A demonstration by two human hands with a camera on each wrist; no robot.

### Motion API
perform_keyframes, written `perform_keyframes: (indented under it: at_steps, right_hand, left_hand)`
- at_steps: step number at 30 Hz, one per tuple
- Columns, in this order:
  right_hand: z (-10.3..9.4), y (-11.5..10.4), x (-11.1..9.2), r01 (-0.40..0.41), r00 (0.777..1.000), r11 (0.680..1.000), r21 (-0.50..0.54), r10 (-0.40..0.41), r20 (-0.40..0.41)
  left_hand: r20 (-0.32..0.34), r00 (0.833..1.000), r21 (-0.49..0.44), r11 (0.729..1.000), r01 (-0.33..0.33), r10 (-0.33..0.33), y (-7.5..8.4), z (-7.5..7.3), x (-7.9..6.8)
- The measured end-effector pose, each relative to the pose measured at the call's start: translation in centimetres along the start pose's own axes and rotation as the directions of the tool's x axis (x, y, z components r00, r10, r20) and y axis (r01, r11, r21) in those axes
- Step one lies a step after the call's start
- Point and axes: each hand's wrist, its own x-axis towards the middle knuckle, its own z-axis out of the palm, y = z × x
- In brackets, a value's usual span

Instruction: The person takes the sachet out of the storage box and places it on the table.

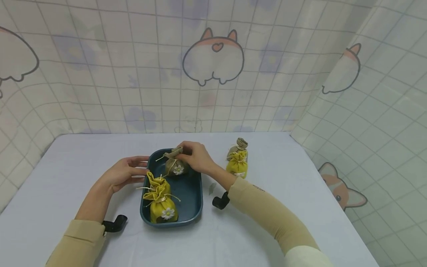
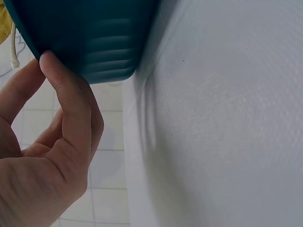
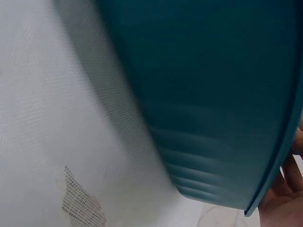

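A dark blue basin (image 1: 187, 200) stands on the white-covered table. My left hand (image 1: 123, 172) is at its left side, fingertips touching the rim and outer wall; the left wrist view shows these fingers (image 2: 66, 94) against the teal wall. My right hand (image 1: 197, 157) reaches over the far right rim and pinches the gathered neck of a brown drawstring pouch (image 1: 171, 168) with a white flower, inside the basin's far end. A yellow pouch (image 1: 160, 209) with a white flower sits at the near left, another yellow pouch (image 1: 154, 180) partly hidden behind it.
Right of the basin, a yellow pouch (image 1: 237, 165) stands in front of another brown pouch (image 1: 232, 150) that it partly hides. Both wrists wear black camera mounts (image 1: 115, 224). A patterned curtain (image 1: 160, 100) hangs behind the table.
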Motion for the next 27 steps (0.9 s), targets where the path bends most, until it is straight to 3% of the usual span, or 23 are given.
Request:
perform_keyframes:
  at_steps: [27]
  right_hand:
    - [-3.5, -2.8, -1.7, 0.047, 0.994, 0.995, 0.083, -0.039, -0.1]
  left_hand:
    - [0.002, 1.0, -0.016, 1.0, -0.003, 0.003, -0.1, -0.1, -0.1]
